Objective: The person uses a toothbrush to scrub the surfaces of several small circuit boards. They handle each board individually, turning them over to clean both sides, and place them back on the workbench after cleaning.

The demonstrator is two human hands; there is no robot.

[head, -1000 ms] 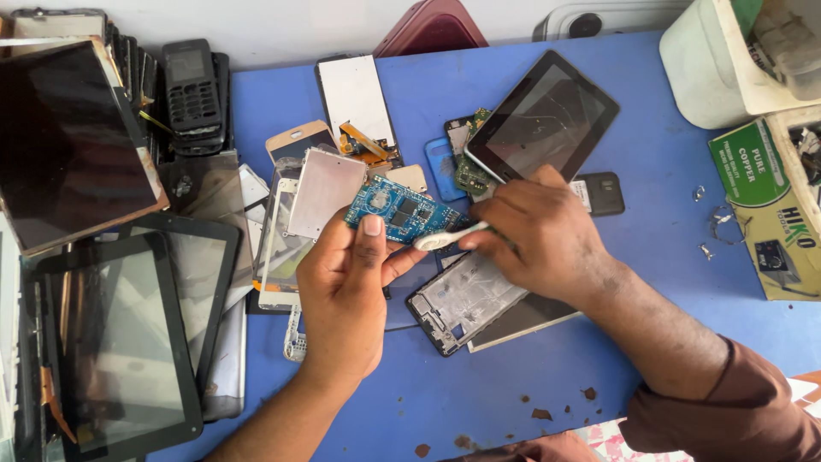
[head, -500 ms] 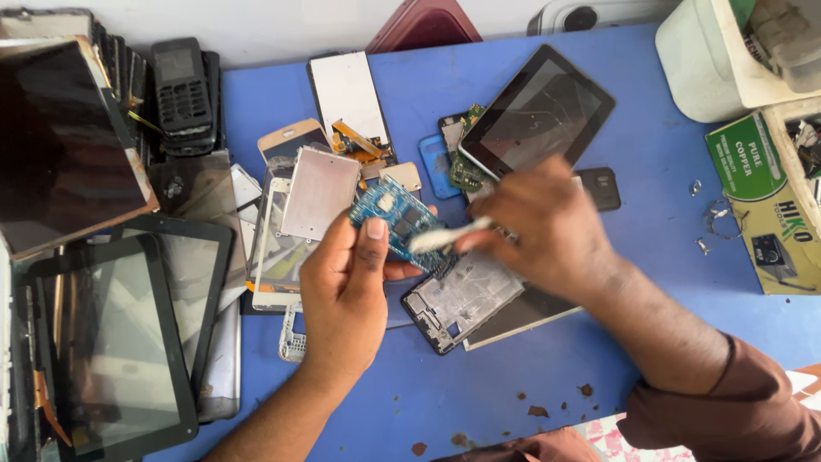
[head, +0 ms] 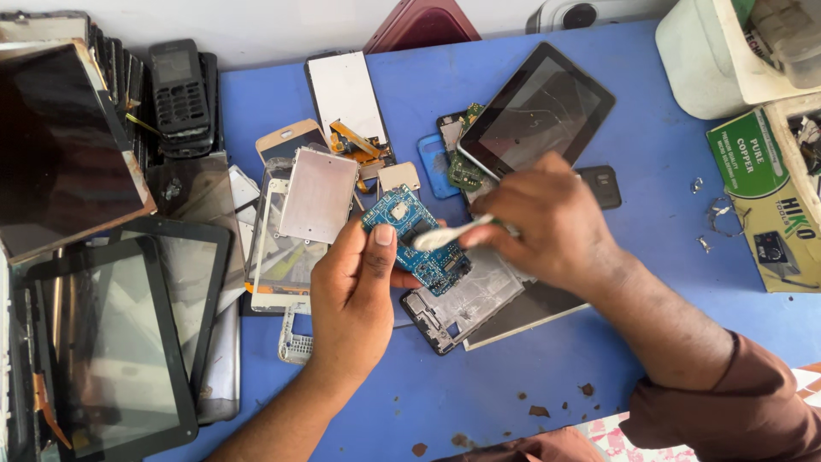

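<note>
A blue circuit board (head: 416, 239) sits over the middle of the table, lifted clear of it and tilted with its component face up toward the camera. The left hand (head: 355, 295) has its grip clamped on the board, thumb on the face and fingers behind, likely so the surface stays steady and open to work. The right hand (head: 547, 218) is closed around a white brush (head: 451, 233), whose blurred tip lies on the board's upper half; the hand comes in from the right, so the brush crosses the board without covering it.

Directly beneath the board lies a black phone frame (head: 462, 304) on the table, with a flat dark panel under it. Just left of the board stand a silver metal plate (head: 318, 195) and a white phone frame (head: 278, 257), overlapping. Behind the hands, toward the far edge, a cracked tablet (head: 539, 107) leans across small green boards. Along the left edge are stacked tablet screens (head: 107, 342) and a black keypad phone (head: 179, 90). A green box (head: 757, 184) sits at the right edge, and a white tub (head: 705, 60) at the far right corner.
</note>
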